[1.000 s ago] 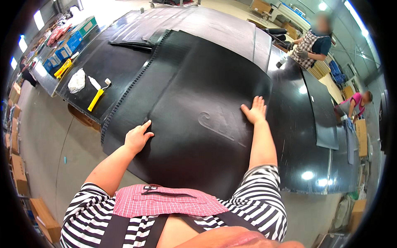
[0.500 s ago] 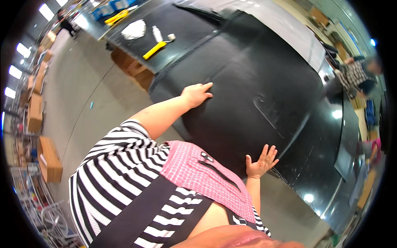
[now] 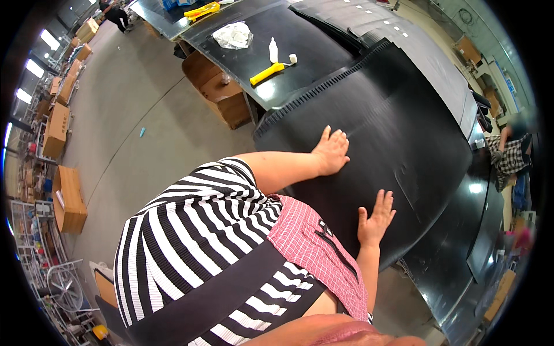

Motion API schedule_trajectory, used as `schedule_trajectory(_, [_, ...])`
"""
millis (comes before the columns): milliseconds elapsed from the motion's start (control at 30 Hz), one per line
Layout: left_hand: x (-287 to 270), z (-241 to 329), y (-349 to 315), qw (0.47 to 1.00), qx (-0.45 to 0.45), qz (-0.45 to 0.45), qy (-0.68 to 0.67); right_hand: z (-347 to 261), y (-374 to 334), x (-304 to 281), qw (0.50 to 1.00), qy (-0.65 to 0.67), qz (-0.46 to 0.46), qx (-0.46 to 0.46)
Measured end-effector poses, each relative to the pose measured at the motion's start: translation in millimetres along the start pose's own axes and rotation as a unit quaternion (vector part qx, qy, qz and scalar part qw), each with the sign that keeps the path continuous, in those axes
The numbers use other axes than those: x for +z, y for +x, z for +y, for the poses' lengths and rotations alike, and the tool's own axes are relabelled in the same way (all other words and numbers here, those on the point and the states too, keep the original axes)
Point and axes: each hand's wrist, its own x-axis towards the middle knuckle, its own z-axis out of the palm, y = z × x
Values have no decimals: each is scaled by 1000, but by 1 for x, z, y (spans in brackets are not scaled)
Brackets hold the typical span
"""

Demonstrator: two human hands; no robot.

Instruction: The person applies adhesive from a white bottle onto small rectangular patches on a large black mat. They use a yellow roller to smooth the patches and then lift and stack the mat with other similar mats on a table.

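Observation:
A large black sheet (image 3: pixel 398 132), smooth and leather-like with a ridged strip along its left edge, is spread over a dark table (image 3: pixel 311 29). My left hand (image 3: pixel 332 154) rests on its near left part, fingers stretched out and palm down. Further right, my right hand (image 3: pixel 376 222) lies on the sheet close to its near edge, fingers extended and thumb apart. Neither hand grips anything. Faint creases run across the sheet beyond my hands. Past its ridged edge lie a small roller with a yellow handle (image 3: pixel 268 74), a white squeeze bottle (image 3: pixel 273 52) and a crumpled plastic bag (image 3: pixel 232 36).
A grey sheet (image 3: pixel 427 43) covers the table behind the black one. Under the table's left end stands an open cardboard box (image 3: pixel 222 95). More boxes (image 3: pixel 69 196) line the left side. A co-worker in a checked shirt (image 3: pixel 508 158) is at the far right; another person (image 3: pixel 115 14) is at far left.
The view has shifted, so the table appears further right. My left hand's fingers have straightened and now point away from me. My right hand lies further in from the sheet's near edge.

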Motion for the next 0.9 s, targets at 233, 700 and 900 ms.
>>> schedule_trajectory(233, [-44,-73,12,960,110,-43,-256,-9,9,28,997,-67,-8,20])
schedule_trajectory(700, [-89,-445,71,879,-111,138,-443,-217,184,23,948,286,25,140])
schedule_trajectory(900, [-62,-450,99,873,-85,102,-470,-316,263,101,862,456,-208,74])
